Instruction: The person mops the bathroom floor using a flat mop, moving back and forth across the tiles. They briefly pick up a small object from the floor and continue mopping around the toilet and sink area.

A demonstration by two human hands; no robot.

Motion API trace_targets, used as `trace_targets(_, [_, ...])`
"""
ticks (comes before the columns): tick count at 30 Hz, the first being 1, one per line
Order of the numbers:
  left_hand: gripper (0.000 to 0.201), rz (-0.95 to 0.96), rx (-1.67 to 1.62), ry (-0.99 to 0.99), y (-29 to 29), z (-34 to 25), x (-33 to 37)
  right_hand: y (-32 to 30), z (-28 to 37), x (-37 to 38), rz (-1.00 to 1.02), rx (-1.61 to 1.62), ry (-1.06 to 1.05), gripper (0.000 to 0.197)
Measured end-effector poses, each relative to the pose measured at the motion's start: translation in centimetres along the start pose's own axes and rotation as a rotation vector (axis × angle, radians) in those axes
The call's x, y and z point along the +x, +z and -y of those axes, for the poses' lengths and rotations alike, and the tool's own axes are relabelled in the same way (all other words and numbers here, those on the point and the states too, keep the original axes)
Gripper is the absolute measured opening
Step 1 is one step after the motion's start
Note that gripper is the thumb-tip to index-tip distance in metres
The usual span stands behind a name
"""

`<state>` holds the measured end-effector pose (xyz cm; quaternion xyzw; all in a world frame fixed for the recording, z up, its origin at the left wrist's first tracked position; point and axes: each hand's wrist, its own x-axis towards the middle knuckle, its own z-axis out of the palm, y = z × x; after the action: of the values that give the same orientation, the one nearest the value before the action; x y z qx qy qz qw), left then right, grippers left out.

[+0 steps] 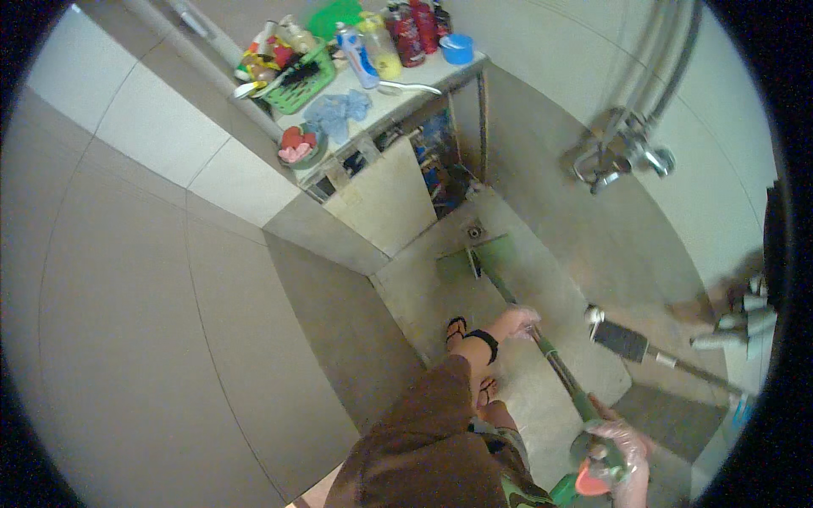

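My left hand (515, 323), in a clear plastic glove with a black band at the wrist, is closed round the middle of a long green pole (555, 362). The pole slants down to a wide green head (476, 259) on the floor by the drain; its blurred shape resembles a floor squeegee or flat mop. At lower right my right hand (625, 447), also in clear plastic, is closed at the pole's upper end. An orange-red piece (593, 479) shows beside its fingers; I cannot tell what it belongs to.
A shelf (385, 106) carries bottles (357, 55), a green basket (305, 78), a blue cup (457, 49) and a blue cloth (339, 110). A shower tap (631, 157) juts from the right wall. A dark-headed brush (620, 339) lies at right. My sandalled feet (457, 330) stand on the floor.
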<state>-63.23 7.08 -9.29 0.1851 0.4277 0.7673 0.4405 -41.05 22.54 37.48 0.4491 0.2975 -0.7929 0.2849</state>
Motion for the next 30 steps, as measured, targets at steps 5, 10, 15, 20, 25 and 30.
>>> trace_targets(5, [0.042, -0.045, 1.644, -0.342, -8.9, -22.4, 1.4, 2.7, 7.4, 1.0, 0.003, 0.378, -0.543, 0.046])
trace_targets(10, [0.030, -1.274, 1.490, 0.037, -22.2, -58.0, -4.3, 9.7, 15.0, 5.5, 0.067, 0.384, -0.793, 0.035])
trace_targets(15, [0.035, -1.730, 1.427, 0.666, -26.1, -84.6, -12.1, 19.7, 22.9, 11.5, 0.116, 0.137, -1.053, 0.036])
trace_targets(20, [0.044, -2.025, 1.575, 0.574, -28.9, -97.1, -13.9, 26.3, 27.0, 14.1, -0.071, -0.276, -1.195, 0.039])
trace_targets(25, [0.049, -2.142, 1.369, 0.545, -33.4, -104.7, -14.6, 30.5, 28.7, 14.4, -0.146, -0.432, -1.027, 0.038])
trace_targets(30, [0.046, -2.223, 1.854, 0.321, -35.8, -108.6, -14.9, 32.5, 29.2, 14.7, -0.141, -0.488, -0.955, 0.021])
